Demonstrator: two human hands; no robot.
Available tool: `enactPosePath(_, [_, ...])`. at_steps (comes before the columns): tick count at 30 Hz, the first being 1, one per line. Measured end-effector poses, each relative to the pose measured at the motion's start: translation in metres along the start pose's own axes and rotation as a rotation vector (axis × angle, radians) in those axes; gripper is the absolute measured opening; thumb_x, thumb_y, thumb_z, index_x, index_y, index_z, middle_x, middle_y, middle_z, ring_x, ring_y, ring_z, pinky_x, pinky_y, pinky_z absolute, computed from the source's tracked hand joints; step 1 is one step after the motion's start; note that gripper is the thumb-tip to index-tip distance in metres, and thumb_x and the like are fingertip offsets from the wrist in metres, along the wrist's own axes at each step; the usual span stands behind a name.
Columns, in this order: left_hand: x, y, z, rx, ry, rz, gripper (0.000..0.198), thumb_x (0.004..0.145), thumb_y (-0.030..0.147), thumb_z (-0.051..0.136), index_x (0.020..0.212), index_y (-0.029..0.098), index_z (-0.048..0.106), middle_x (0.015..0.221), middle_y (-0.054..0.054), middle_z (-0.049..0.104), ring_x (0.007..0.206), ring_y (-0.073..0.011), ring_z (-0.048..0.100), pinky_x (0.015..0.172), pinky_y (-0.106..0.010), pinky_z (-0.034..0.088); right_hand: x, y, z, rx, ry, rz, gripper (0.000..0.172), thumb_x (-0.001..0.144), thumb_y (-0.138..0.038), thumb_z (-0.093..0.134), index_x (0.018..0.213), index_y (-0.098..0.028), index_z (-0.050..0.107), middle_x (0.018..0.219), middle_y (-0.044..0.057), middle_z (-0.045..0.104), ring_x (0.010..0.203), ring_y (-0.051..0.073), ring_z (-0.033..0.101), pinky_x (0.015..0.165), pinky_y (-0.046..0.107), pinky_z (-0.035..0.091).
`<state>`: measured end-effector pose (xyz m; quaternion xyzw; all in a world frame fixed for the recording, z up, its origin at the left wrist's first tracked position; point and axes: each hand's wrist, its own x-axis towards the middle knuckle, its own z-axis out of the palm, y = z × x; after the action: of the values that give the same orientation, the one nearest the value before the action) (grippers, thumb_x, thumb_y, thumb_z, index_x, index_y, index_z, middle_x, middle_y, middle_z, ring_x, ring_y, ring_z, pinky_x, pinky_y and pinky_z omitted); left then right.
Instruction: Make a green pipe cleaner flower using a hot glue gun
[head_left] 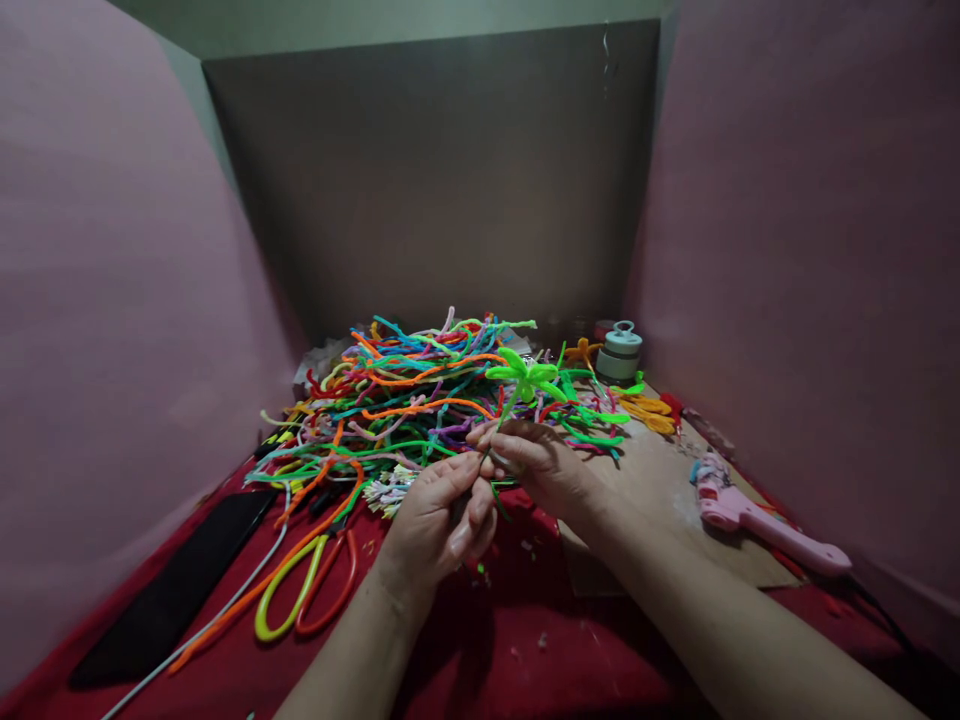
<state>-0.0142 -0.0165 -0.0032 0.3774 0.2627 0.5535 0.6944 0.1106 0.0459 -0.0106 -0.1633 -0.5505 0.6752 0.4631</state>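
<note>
The flower [527, 378] is held up before the pile [420, 402], its stem [505, 412] pinched by the left hand [435, 515] and the right hand [547, 470], perhaps so that no petal [543, 373] is crushed. Scissors [312, 578] at left and glue gun [750, 520] at right are probably laid for easy reach.

2 bare forearms [697, 605] slant inward from below. The left hand [435, 515] and right hand [546, 463] pinch close together, fingers bent, the right slightly farther forward.

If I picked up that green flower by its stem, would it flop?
Probably not much: the slim stem holds the green flower up without drooping. It's likely light, being thin and fuzzy, and its narrow petals might bend if pushed.
</note>
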Motion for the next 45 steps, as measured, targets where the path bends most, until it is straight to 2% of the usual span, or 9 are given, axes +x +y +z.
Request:
enactPosePath(6, [0.005, 0.002, -0.005, 0.249, 0.064, 0.02, 0.027, 0.084, 0.035, 0.05, 0.087, 0.011, 0.06, 0.066, -0.006, 0.066, 0.046, -0.0118, 0.06, 0.046, -0.021, 0.047, 0.003, 0.005, -0.004, -0.031, 0.092, 0.007, 0.013, 0.071, -0.029, 0.066, 0.073, -0.017, 0.07, 0.061, 0.0, 0.06, 0.055, 0.01, 0.049, 0.053, 0.024, 0.036])
enactPosePath(9, [0.006, 0.0, -0.002, 0.485, 0.198, 0.125, 0.02, 0.077, 0.032, 0.06, 0.082, 0.013, 0.06, 0.065, -0.001, 0.063, 0.05, -0.0107, 0.06, 0.05, -0.02, 0.047, 0.002, 0.002, -0.003, -0.074, 0.163, 0.011, 0.013, 0.068, -0.029, 0.068, 0.069, -0.016, 0.068, 0.059, -0.002, 0.059, 0.052, 0.009, 0.045, 0.05, 0.023, 0.033])
enactPosePath(13, [0.005, -0.004, 0.0, 0.757, 0.384, 0.247, 0.012, 0.072, 0.024, 0.064, 0.069, 0.015, 0.057, 0.05, 0.006, 0.055, 0.038, -0.0069, 0.051, 0.04, -0.016, 0.039, 0.0, -0.003, 0.001, -0.128, 0.161, -0.015, 0.012, 0.067, -0.028, 0.069, 0.066, -0.016, 0.067, 0.061, -0.003, 0.057, 0.06, 0.009, 0.047, 0.057, 0.023, 0.035])
enactPosePath(15, [0.005, -0.004, -0.001, 0.713, 0.363, 0.223, 0.012, 0.075, 0.025, 0.059, 0.069, 0.015, 0.056, 0.047, 0.005, 0.056, 0.035, -0.0072, 0.051, 0.038, -0.016, 0.037, 0.0, -0.004, 0.001, -0.124, 0.105, -0.022, 0.014, 0.069, -0.03, 0.068, 0.069, -0.017, 0.068, 0.064, -0.003, 0.058, 0.061, 0.009, 0.047, 0.059, 0.023, 0.035])
enactPosePath(22, [0.005, 0.0, -0.009, 0.283, 0.135, 0.062, 0.014, 0.077, 0.026, 0.06, 0.074, 0.014, 0.054, 0.053, 0.001, 0.062, 0.031, -0.006, 0.05, 0.033, -0.013, 0.033, 0.003, 0.004, -0.006, 0.068, 0.016, 0.069, 0.021, 0.068, -0.034, 0.07, 0.082, -0.018, 0.071, 0.074, 0.001, 0.065, 0.065, 0.011, 0.054, 0.061, 0.023, 0.041])
enactPosePath(29, [0.003, 0.0, -0.009, 0.116, 0.064, -0.026, 0.015, 0.079, 0.025, 0.059, 0.076, 0.011, 0.058, 0.051, -0.001, 0.063, 0.026, -0.0025, 0.044, 0.03, -0.01, 0.032, 0.001, 0.001, -0.008, 0.03, -0.014, 0.032, 0.018, 0.071, -0.03, 0.067, 0.084, -0.018, 0.071, 0.078, 0.002, 0.065, 0.071, 0.013, 0.056, 0.069, 0.027, 0.043])
enactPosePath(34, [0.001, -0.001, -0.007, 0.009, -0.008, -0.032, 0.015, 0.081, 0.025, 0.056, 0.076, 0.011, 0.06, 0.045, 0.001, 0.06, 0.023, -0.0035, 0.04, 0.027, -0.012, 0.034, 0.001, 0.0, -0.008, -0.077, -0.055, -0.036, 0.016, 0.072, -0.029, 0.064, 0.082, -0.02, 0.071, 0.083, 0.002, 0.065, 0.073, 0.014, 0.056, 0.069, 0.027, 0.042])
enactPosePath(39, [0.001, -0.002, -0.007, 0.037, -0.029, -0.036, 0.018, 0.084, 0.025, 0.051, 0.077, 0.011, 0.06, 0.045, 0.001, 0.059, 0.022, -0.0048, 0.04, 0.027, -0.015, 0.036, 0.0, -0.001, -0.007, -0.095, -0.006, -0.071, 0.012, 0.072, -0.028, 0.064, 0.078, -0.019, 0.071, 0.084, 0.002, 0.065, 0.07, 0.013, 0.056, 0.069, 0.028, 0.042])
enactPosePath(45, [0.006, 0.002, -0.008, 0.209, 0.086, -0.027, 0.04, 0.087, 0.044, 0.042, 0.088, 0.009, 0.059, 0.06, -0.008, 0.067, 0.038, -0.0107, 0.057, 0.039, -0.018, 0.042, 0.002, 0.0, -0.007, -0.079, 0.108, -0.026, 0.013, 0.067, -0.03, 0.068, 0.071, -0.017, 0.071, 0.073, 0.002, 0.065, 0.071, 0.015, 0.056, 0.068, 0.028, 0.041])
